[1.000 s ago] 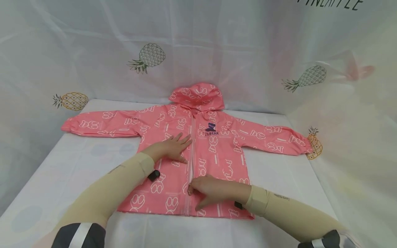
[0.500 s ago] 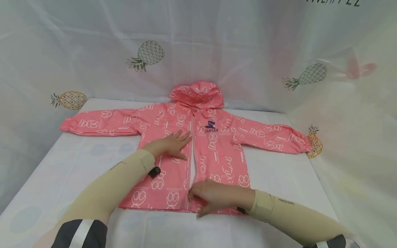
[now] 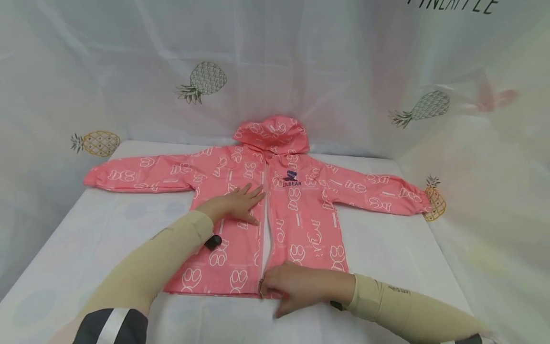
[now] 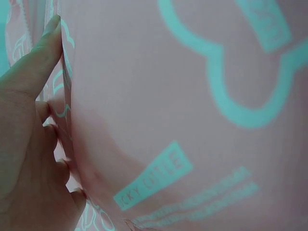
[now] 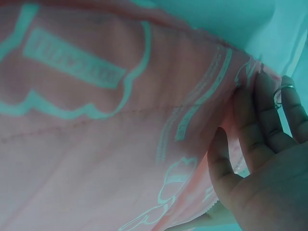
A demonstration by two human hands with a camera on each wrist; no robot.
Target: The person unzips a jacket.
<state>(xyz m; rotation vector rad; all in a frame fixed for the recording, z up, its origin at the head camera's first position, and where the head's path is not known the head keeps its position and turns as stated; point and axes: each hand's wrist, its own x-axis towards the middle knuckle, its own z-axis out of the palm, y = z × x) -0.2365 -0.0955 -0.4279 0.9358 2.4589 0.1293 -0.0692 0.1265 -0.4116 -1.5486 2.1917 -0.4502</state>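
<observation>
A pink hooded jacket [image 3: 296, 220], printed with white outlines, lies spread out with its front facing up and its sleeves out to both sides. My left hand [image 3: 234, 204] rests flat with spread fingers on its left front panel, beside the zip edge. Down at the hem, my right hand [image 3: 296, 286] touches the right panel near the zip [image 3: 263, 258]. In the right wrist view its fingers [image 5: 248, 125] are fairly straight against the fabric, thumb apart, with a ring [image 5: 284, 87] on one. A narrow white gap runs between the two panels. The hem's right part is hidden.
A white cloth-covered table [image 3: 116, 229] lies under the jacket. Behind and to the right hangs a pale curtain [image 3: 343, 95] printed with pineapples. The jacket's hood [image 3: 272, 134] reaches close to the curtain, and its right cuff [image 3: 423, 203] lies at the table's right edge.
My right hand has slid down along the right panel's zip edge to the hem. The gap between the panels has widened slightly. My left hand stays in place.
</observation>
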